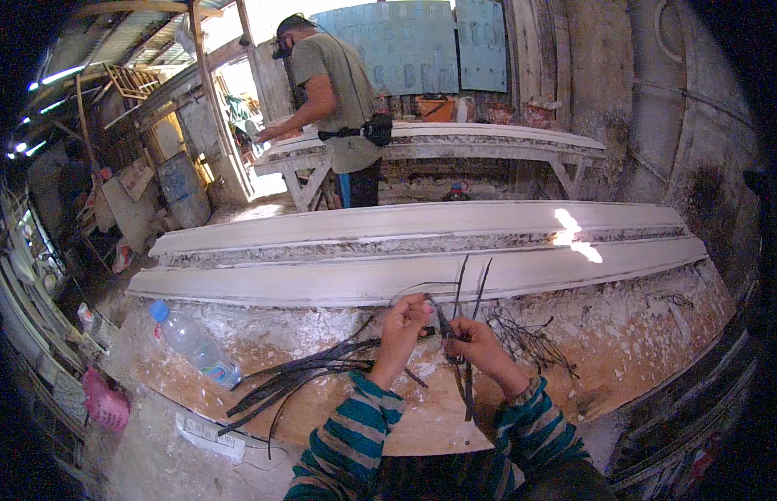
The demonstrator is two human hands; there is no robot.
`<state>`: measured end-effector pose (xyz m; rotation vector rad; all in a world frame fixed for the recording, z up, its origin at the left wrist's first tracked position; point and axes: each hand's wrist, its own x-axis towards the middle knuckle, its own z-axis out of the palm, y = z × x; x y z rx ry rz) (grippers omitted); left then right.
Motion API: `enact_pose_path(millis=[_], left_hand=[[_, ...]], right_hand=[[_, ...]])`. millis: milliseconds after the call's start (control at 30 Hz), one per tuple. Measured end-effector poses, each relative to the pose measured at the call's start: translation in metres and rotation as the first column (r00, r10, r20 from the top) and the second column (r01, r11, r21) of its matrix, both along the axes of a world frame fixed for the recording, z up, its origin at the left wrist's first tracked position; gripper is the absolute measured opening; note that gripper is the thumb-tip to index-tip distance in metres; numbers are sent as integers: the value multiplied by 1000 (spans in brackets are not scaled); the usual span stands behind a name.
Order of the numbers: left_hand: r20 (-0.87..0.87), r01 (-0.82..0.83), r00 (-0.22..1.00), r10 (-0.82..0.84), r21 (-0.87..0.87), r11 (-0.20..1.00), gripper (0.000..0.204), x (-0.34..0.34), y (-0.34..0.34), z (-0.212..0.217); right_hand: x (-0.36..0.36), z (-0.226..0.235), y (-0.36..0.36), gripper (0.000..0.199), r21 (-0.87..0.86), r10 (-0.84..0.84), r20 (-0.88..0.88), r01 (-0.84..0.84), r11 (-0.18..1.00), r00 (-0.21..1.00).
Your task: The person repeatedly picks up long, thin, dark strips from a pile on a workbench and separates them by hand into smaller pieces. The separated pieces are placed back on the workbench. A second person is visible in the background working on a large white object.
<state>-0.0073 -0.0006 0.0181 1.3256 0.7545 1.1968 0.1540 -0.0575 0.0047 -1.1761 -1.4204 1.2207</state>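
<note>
My left hand (405, 324) is closed in a pinch on the end of a black strip, and a thin dark strand loops out above its fingers. Beside it, my right hand (477, 344) is closed around dark strips (481, 288) that stick out above and below its fist. Something dark and bulky also shows under the right fingers; its kind is hidden. A bundle of flat black strips (309, 367) lies on the wooden tabletop (655, 321), left of and partly behind my left wrist. A tangle of thin black strands (534, 341) lies to the right of my right hand.
A clear plastic bottle with a blue cap (192, 342) lies at the left. Long white mouldings (338, 280) run across the table's far side, the surface flaked with white residue. Beyond, a person (338, 92) stands at another white-topped bench (488, 142). A pink bag-like container (106, 401) sits lower left.
</note>
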Motion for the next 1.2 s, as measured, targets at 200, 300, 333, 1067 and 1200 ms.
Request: enact_pose_path(millis=[200, 300, 333, 1067, 1200], left_hand=[[-196, 335, 937, -288, 277, 901, 45, 17, -11, -16], [-186, 350, 926, -328, 104, 931, 45, 15, -4, -21], [-185, 367, 920, -346, 94, 925, 44, 13, -2, -22], [48, -106, 993, 110, -68, 992, 6, -10, 22, -20], [-64, -106, 993, 104, -36, 994, 7, -12, 20, -17]], right_hand=[[-2, 12, -3, 11, -48, -171, -409, 166, 985, 896], [0, 16, -5, 12, -147, -232, -511, 182, 972, 827], [1, 17, -5, 12, -150, -211, -523, 154, 977, 826], [15, 29, -7, 24, 101, 45, -696, 35, 994, 716], [14, 18, -5, 23, 194, 93, -612, 36, 980, 785]])
